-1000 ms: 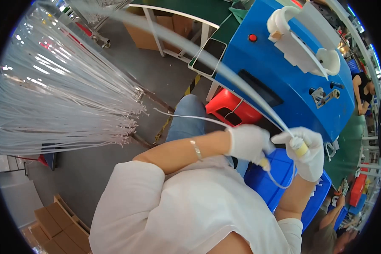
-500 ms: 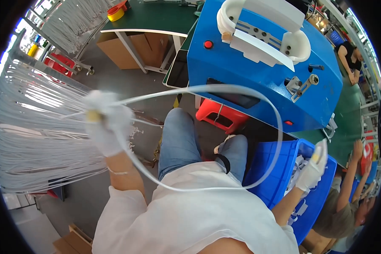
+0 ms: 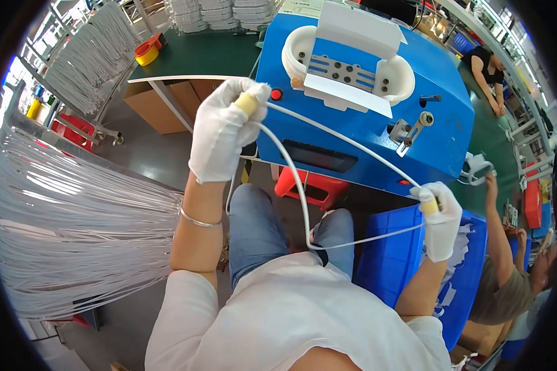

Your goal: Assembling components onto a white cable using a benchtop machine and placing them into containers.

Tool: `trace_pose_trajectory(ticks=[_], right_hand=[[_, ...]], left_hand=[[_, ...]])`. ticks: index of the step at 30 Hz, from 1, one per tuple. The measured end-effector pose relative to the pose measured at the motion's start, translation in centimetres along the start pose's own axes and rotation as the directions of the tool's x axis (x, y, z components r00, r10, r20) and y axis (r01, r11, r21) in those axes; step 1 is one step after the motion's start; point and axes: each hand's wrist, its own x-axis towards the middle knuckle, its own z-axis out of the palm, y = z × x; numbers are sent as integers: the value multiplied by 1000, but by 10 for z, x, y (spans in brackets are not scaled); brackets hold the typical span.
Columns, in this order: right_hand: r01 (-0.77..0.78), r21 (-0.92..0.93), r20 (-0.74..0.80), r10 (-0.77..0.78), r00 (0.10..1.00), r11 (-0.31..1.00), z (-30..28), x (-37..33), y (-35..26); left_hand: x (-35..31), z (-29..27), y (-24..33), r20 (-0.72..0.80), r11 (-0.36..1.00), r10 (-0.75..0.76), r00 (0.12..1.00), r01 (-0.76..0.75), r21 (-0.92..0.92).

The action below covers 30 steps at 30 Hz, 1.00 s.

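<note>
A thin white cable (image 3: pixel 353 143) is stretched in a loop across the front of a blue machine (image 3: pixel 436 145). My left hand (image 3: pixel 220 133), in a white glove with yellow tape on a finger, pinches one part of it near the machine's left side. My right hand (image 3: pixel 442 226), gloved and taped alike, is closed on the cable at the machine's front right corner. Between the hands, a lower stretch sags over my lap. On top of the machine sits a white fixture (image 3: pixel 298 52) with curved ends and upright flaps. Beside it stands a metal roller arm (image 3: pixel 418 128).
A blue bin (image 3: pixel 387 253) with white pieces stands below my right hand. Many white cables (image 3: pixel 86 229) hang at the left. A red stool (image 3: pixel 309 188) is under the machine. The green table (image 3: pixel 220 59) holds a tape dispenser (image 3: pixel 147 51). Co-workers sit at the right.
My left hand has swung right and up from the hanging cables to the machine, bringing the cable. My right hand, open before, has moved up left and closed on it.
</note>
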Motion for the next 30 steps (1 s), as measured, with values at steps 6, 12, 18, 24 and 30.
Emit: trace_pose_trajectory(ticks=[6, 12, 18, 24, 30], right_hand=[[178, -162, -254, -215, 943, 971, -6, 10, -6], [216, -216, -368, -284, 885, 952, -9, 24, -7], [149, -208, -337, -214, 917, 967, -14, 29, 3], [88, -303, -408, -213, 888, 949, -68, 48, -8], [108, -474, -71, -160, 984, 874, -88, 116, 13]], left_hand=[[18, 5, 22, 151, 992, -54, 987, 35, 120], [28, 18, 23, 121, 975, 88, 989, -110, 192], [31, 21, 15, 28, 956, 25, 999, -32, 291], [27, 27, 13, 150, 800, 292, 945, -327, 504], [31, 20, 15, 182, 761, 286, 941, -338, 554]])
